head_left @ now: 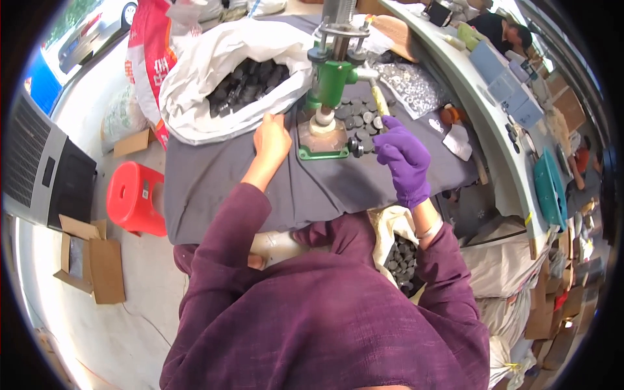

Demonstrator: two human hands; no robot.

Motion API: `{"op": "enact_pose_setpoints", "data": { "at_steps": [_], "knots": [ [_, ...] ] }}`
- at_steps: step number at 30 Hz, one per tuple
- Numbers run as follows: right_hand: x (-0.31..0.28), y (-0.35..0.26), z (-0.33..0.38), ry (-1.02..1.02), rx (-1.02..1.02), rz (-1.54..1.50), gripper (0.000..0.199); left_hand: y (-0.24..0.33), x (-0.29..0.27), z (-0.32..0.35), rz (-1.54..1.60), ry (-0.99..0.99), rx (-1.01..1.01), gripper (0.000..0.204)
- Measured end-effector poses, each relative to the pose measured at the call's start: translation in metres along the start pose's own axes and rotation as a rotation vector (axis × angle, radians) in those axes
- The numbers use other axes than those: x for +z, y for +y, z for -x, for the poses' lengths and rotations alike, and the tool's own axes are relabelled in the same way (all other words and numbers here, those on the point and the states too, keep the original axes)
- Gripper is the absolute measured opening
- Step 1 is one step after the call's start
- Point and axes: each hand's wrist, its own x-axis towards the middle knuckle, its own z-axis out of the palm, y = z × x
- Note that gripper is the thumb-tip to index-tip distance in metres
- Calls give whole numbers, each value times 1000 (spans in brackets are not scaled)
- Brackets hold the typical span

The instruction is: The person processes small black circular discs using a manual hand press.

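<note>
A green hand press (335, 84) with a metal column stands on the dark-cloth table, its base plate bearing a pale round fixture (322, 121). My bare left hand (272, 140) rests on the cloth just left of that base. Its fingers are curled closed, and anything inside them is hidden. In a purple glove, my right hand (404, 156) is closed at the lower end of the press's yellow-wrapped lever (379, 101). Several dark round discs (356, 116) lie behind and right of the press. At the left, a white sack (185, 84) holds many black pieces (250, 81).
A clear bag of small shiny parts (416, 91) lies at the table's right. Another sack of dark pieces (401, 263) hangs beside my right forearm. A red stool (134, 198) and an open carton (97, 266) stand left. Another person (504, 32) sits beyond the long bench.
</note>
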Motion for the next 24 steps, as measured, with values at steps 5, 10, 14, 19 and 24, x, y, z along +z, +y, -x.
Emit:
{"op": "enact_pose_setpoints", "data": {
  "at_steps": [5, 10, 14, 19, 24],
  "knots": [
    [-9, -20, -14, -53, 208, 18, 11, 4, -10, -3, -128, -91, -91, 31],
    [-26, -41, -76, -19, 325, -170, 24, -12, -8, -4, -98, -3, -73, 33],
    [-28, -32, -121, 147, 321, -439, 32, 4, -8, -9, -204, -122, -46, 31],
    [-38, -13, -145, -17, 176, -335, 31, -7, 6, -27, -387, -224, 43, 26],
    [-31, -16, -151, -109, 151, -626, 32, 10, -10, -18, 59, -234, -86, 23]
  ]
}}
